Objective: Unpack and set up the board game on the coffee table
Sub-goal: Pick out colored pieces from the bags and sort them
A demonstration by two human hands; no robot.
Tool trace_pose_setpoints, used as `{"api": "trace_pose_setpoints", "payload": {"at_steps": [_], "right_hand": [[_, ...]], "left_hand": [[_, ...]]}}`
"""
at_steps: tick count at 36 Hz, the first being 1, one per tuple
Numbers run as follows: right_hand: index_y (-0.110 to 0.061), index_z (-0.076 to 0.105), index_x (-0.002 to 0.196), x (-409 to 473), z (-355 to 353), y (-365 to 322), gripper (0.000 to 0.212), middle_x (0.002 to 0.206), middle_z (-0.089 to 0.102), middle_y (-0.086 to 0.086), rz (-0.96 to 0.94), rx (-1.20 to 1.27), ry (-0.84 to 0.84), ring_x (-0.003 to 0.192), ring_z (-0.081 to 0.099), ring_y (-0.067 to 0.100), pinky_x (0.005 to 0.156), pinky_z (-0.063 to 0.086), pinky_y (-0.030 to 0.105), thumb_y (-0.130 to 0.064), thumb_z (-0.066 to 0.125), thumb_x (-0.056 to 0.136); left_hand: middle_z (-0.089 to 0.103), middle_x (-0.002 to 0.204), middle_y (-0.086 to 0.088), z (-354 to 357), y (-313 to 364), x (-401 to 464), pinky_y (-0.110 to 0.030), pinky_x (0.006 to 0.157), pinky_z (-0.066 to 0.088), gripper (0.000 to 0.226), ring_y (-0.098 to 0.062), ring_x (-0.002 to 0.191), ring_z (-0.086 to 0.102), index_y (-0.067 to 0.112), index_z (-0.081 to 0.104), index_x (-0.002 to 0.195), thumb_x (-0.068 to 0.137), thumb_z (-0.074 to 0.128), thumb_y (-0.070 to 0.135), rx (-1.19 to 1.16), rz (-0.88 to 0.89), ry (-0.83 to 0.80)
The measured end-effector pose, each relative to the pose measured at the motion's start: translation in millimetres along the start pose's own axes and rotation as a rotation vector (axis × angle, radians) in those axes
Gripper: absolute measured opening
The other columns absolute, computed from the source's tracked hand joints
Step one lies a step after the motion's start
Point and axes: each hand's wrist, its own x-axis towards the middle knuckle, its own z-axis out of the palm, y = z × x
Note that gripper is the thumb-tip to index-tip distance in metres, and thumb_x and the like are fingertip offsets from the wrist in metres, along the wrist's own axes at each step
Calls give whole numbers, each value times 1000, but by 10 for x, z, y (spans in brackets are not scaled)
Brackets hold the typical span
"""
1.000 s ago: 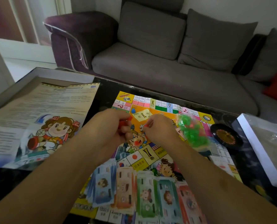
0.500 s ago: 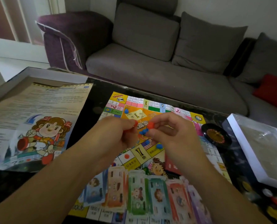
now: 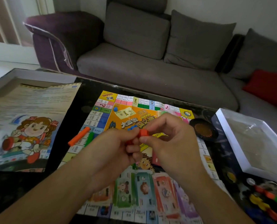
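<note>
A colourful paper game board point(image 3: 102, 117) lies flat on the dark coffee table point(image 3: 84, 92). Over its middle, my left hand point(image 3: 113, 151) and my right hand point(image 3: 170, 139) meet, both pinching small red plastic pieces point(image 3: 143, 133). Blue pieces point(image 3: 132, 128) show just behind the fingers. An orange stick point(image 3: 78, 136) and a green stick point(image 3: 89, 138) lie on the board's left edge. A small blue token point(image 3: 116, 108) sits near the far left corner. Bundles of play money point(image 3: 144, 189) are laid in a row along the near edge.
The rules sheet point(image 3: 29, 120) rests on the box half at left. A black roulette wheel point(image 3: 203, 130) sits by the board's right side, beside a white-rimmed box tray point(image 3: 231, 136). Loose coloured pieces point(image 3: 264, 199) lie at the near right. A grey sofa point(image 3: 150, 70) stands beyond the table.
My hands have stayed together over the board's middle, working the small red pieces. The bag of green pieces seen beside my right hand a second ago is out of sight. The view shifted right and closer.
</note>
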Motion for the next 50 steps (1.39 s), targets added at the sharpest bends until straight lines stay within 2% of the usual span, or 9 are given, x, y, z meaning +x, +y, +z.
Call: {"api": "trace_pose_setpoints", "payload": {"at_steps": [4, 9, 14, 18, 25, 36, 41, 46, 50], "right_hand": [[-25, 68, 75, 0, -4, -5, 31, 85, 76, -7, -12, -10, 33, 88, 74, 14, 79, 61, 52, 0, 87, 78], [-24, 68, 75, 40, -18, 19, 31, 86, 75, -6, -10, -47, 40, 87, 74, 15, 77, 62, 50, 0, 89, 76], [-22, 69, 74, 78, -61, 1, 31, 87, 76, -5, 11, -41, -44, 88, 75, 16, 82, 62, 51, 0, 91, 73], [-16, 71, 76, 84, -95, -13, 29, 89, 77, 0, 8, -24, -117, 87, 76, 19, 79, 64, 43, 3, 92, 70], [-13, 70, 76, 36, -49, 6, 29, 89, 76, 2, 4, 13, -80, 85, 76, 19, 77, 65, 36, 9, 89, 71], [-19, 73, 94, 57, -129, -27, 28, 88, 78, -4, -26, 20, -59, 84, 77, 15, 78, 64, 34, -8, 91, 76], [-16, 77, 88, 35, -187, 4, 17, 86, 79, 0, -48, 80, -35, 78, 77, 19, 68, 61, 31, -5, 87, 80], [-14, 78, 92, 50, -200, -1, 22, 88, 80, -3, -34, 109, -38, 84, 78, 15, 75, 62, 23, 3, 84, 80], [-13, 78, 91, 46, -161, 7, 25, 90, 80, -1, -61, 131, -45, 88, 78, 17, 78, 63, 27, 9, 82, 80]], "left_hand": [[44, 65, 1, -6, -5, 3, -24, 51, 36, 28, -9, 54, 32, 3, 63, 101, 80, 70, 20, 49, 26, -8], [40, 68, 0, -37, -19, -25, -24, 51, 34, 26, -9, 54, 31, 2, 68, 97, 78, 73, 19, 106, 26, -16], [32, 71, 0, -86, 63, -92, -25, 54, 32, 9, -11, 58, 26, 7, 70, 84, 86, 70, 16, 206, 19, -49], [33, 67, 1, -121, 162, -142, -24, 54, 32, 25, -11, 58, 26, 11, 73, 70, 94, 66, 10, 337, 5, -79], [35, 64, 1, -121, 142, -171, -22, 51, 37, 20, -11, 57, 27, 7, 75, 74, 93, 67, 9, 303, 24, -69], [28, 70, -2, -54, 184, -165, -23, 53, 36, 19, -11, 57, 29, 8, 72, 77, 92, 69, 17, 281, 145, -72], [33, 70, -2, -84, 218, -165, -25, 55, 36, 17, -11, 58, 30, 13, 77, 69, 85, 74, 19, 366, 135, -44], [35, 69, -2, -77, 216, -196, -26, 55, 37, 12, -12, 59, 31, 14, 79, 69, 78, 76, 22, 409, 124, -17], [35, 66, -1, -71, 210, -210, -26, 55, 37, 13, -12, 57, 31, 5, 76, 84, 84, 75, 18, 401, 114, 0]]}}
